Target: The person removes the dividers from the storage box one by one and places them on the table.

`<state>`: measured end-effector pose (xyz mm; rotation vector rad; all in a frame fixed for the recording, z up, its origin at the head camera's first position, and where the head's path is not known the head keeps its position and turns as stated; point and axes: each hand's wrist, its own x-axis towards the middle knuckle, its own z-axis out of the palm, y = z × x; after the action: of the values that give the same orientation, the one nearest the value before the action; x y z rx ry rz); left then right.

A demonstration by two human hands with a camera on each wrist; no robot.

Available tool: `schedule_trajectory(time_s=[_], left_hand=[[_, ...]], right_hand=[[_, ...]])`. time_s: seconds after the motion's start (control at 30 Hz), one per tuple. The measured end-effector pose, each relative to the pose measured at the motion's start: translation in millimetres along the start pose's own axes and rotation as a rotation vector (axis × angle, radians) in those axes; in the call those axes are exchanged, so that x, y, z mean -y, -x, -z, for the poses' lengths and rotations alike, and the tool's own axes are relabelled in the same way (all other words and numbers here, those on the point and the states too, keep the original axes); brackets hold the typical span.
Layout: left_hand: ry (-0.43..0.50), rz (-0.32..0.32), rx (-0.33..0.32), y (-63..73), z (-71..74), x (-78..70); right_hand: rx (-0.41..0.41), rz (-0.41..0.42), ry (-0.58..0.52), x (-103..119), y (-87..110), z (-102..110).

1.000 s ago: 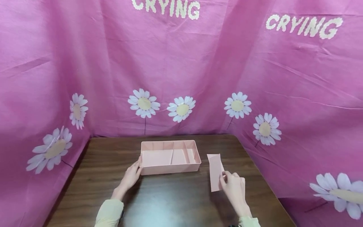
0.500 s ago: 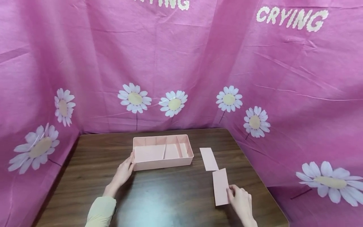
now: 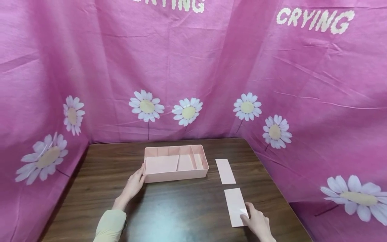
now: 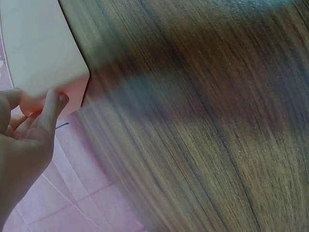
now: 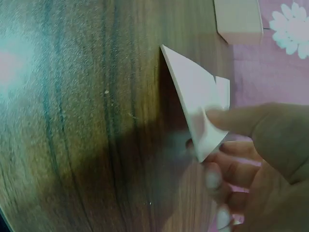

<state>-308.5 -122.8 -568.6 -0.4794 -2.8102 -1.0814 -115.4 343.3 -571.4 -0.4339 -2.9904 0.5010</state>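
A pink plastic box (image 3: 176, 163) with inner dividers stands on the brown wooden table (image 3: 181, 208). My left hand (image 3: 134, 183) rests with straight fingers (image 4: 48, 111) against the box's left end (image 4: 43, 53). Two flat pink divider panels lie to the right of the box. The far panel (image 3: 225, 171) lies alone. My right hand (image 3: 257, 222) pinches the near panel (image 3: 236, 206) at its near right corner. In the right wrist view the thumb lies on top of this panel (image 5: 198, 96), fingers sit under it, and that edge is raised off the table.
Pink cloth printed with daisies (image 3: 187, 111) hangs around the table at the back and both sides. Bare tabletop shows between my two arms. The box's corner (image 5: 239, 19) appears at the top of the right wrist view.
The right hand has separated the two panels, drawn one toward the table's near edge and brought it down almost flat. The other panel stays by the box. The left hand has not moved.
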Motion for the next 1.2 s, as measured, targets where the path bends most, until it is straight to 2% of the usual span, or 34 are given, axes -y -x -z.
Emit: schedule_trajectory(time_s=[0.13,0.47,0.7,0.9,1.03,1.2], left_hand=[[0.002,-0.006,-0.017,-0.6,-1.8,1.9],[-0.001,-0.019,-0.053,-1.6,-4.1,6.2],[0.009,-0.009,-0.039,-1.5,-4.1,5.6],[-0.001,-0.014,-0.056,0.0,0.1,8.0],[0.007,-0.029,-0.072,0.1,-0.2,6.6],[0.027,-0.031,-0.057,-0.2,-5.0,4.6]], right_hand=[[0.069,0.011,0.027,-1,0.3,-3],[0.078,0.044,0.083,6,0.7,-7],[0.109,0.043,0.085,0,-2.3,-7],[0.129,0.067,0.096,1,-9.6,-6],[0.109,0.09,0.134,4,-16.3,-3],[0.015,0.153,0.152,15,-32.0,3]])
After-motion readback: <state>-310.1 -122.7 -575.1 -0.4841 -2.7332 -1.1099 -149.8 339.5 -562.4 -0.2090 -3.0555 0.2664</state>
